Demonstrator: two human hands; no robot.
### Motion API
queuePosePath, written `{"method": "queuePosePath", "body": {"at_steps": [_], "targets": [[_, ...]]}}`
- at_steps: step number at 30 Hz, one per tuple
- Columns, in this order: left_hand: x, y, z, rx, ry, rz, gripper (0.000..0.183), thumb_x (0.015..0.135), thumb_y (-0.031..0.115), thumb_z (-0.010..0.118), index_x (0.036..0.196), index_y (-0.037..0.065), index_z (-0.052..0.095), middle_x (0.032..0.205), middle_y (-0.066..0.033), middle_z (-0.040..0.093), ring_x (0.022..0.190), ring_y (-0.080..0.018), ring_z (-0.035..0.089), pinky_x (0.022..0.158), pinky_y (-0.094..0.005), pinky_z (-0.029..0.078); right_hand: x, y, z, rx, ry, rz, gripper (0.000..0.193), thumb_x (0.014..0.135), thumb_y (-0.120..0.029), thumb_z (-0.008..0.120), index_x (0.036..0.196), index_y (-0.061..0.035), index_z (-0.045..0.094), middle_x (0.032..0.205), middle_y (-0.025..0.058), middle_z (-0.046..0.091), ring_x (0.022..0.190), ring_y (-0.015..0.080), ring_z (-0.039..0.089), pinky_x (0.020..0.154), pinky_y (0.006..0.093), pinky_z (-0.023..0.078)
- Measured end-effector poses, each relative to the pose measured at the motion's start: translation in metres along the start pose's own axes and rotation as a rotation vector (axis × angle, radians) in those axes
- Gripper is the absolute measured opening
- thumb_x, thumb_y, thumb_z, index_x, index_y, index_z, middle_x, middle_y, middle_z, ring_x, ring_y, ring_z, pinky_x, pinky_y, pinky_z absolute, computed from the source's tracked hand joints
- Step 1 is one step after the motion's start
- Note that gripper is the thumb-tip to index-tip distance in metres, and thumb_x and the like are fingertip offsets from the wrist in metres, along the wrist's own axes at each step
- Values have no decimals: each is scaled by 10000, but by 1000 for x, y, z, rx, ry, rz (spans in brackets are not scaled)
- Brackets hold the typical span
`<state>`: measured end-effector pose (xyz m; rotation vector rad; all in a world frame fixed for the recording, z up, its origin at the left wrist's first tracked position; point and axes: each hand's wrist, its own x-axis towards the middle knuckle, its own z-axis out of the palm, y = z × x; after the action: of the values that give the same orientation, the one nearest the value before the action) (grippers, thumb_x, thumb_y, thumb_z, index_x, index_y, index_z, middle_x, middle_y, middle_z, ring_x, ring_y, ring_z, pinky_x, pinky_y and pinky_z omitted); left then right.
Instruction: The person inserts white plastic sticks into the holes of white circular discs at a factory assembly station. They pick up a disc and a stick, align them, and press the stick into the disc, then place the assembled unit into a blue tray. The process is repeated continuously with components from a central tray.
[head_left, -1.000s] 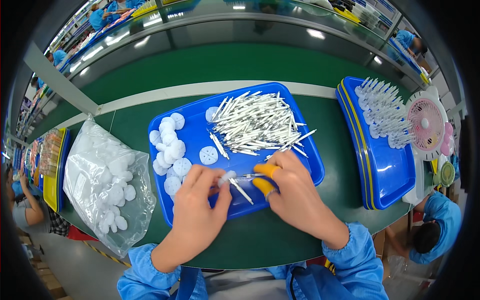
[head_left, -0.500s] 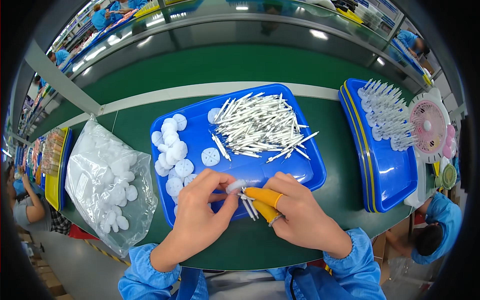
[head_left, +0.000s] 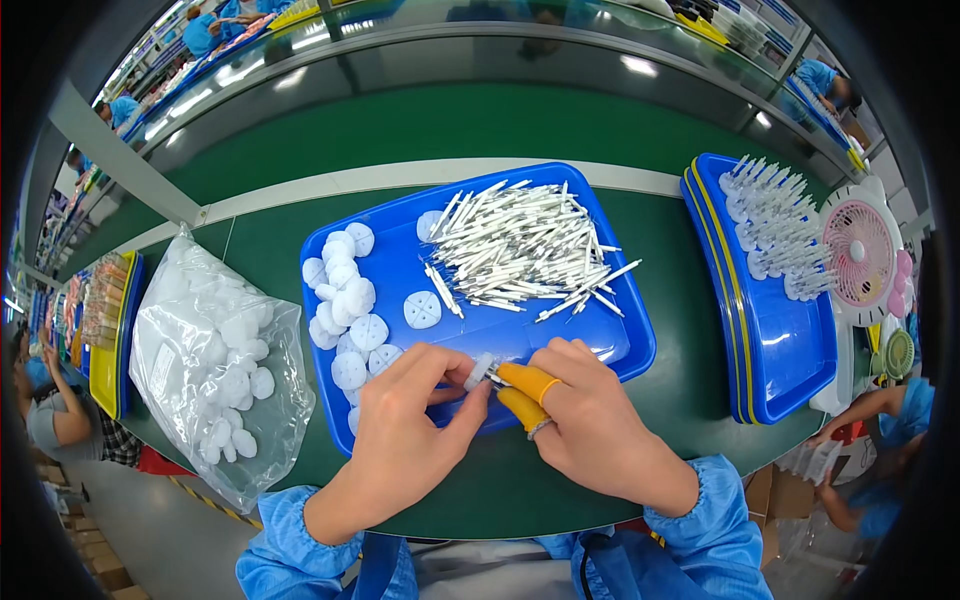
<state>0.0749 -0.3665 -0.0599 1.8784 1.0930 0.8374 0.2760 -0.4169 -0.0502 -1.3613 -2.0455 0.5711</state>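
My left hand (head_left: 418,412) pinches a small white foam-like disc (head_left: 479,372) on edge between thumb and fingers, over the near edge of a blue tray (head_left: 505,345). My right hand (head_left: 580,410) wears yellow finger covers (head_left: 527,383) on thumb and forefinger. Those fingertips are closed at the disc's right side on a thin part with a dark, metallic look; most of it is hidden. In the tray, a heap of thin white sticks (head_left: 525,245) with greyish ends lies at the far right. White discs with small holes (head_left: 368,331) are piled along its left side.
A clear plastic bag of white discs (head_left: 215,350) lies at left. Stacked blue and yellow trays (head_left: 780,370) at right hold discs with upright sticks (head_left: 775,225), beside a pink-and-white fan (head_left: 858,250). A yellow tray (head_left: 105,375) stands far left. Other people work around the bench.
The disc in my left hand has turned more upright and shifted slightly right. White sticks that hung below it are now out of sight. A person at lower right has moved.
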Motion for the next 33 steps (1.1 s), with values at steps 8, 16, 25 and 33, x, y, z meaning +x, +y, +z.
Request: {"method": "queuePosePath", "body": {"at_steps": [8, 16, 25, 33], "targets": [[-6, 1, 1, 69, 18, 103, 202, 851, -26, 770, 1033, -21, 683, 911, -155, 650, 750, -288, 733, 649, -367, 607, -7, -6, 13, 105, 150, 27, 292, 614, 89, 711, 906, 90, 694, 908, 169, 605, 849, 361, 585, 725, 478, 475], [-9, -4, 7, 116, 13, 77, 194, 884, -16, 751, 1065, -19, 682, 926, -153, 628, 746, -300, 719, 642, -382, 585, 3, -8, 16, 131, 116, 111, 282, 693, 83, 665, 968, 63, 726, 867, 165, 611, 825, 374, 585, 725, 466, 469], [4, 3, -8, 10, 25, -77, 156, 946, -1, 743, 1096, -40, 724, 1034, -112, 647, 920, -215, 730, 771, -331, 648, 17, 39, -6, -382, 169, 0, 5, 783, 44, 712, 788, 46, 712, 872, 131, 549, 902, 309, 549, 771, 424, 432], [4, 2, -13, -118, -30, -194, 136, 960, -17, 742, 1083, -37, 688, 1024, -63, 657, 929, -119, 717, 749, -292, 635, 9, 8, -15, -17, 52, 23, 415, 732, 69, 737, 1145, 29, 726, 1004, 125, 677, 966, 307, 607, 822, 397, 447]]}}
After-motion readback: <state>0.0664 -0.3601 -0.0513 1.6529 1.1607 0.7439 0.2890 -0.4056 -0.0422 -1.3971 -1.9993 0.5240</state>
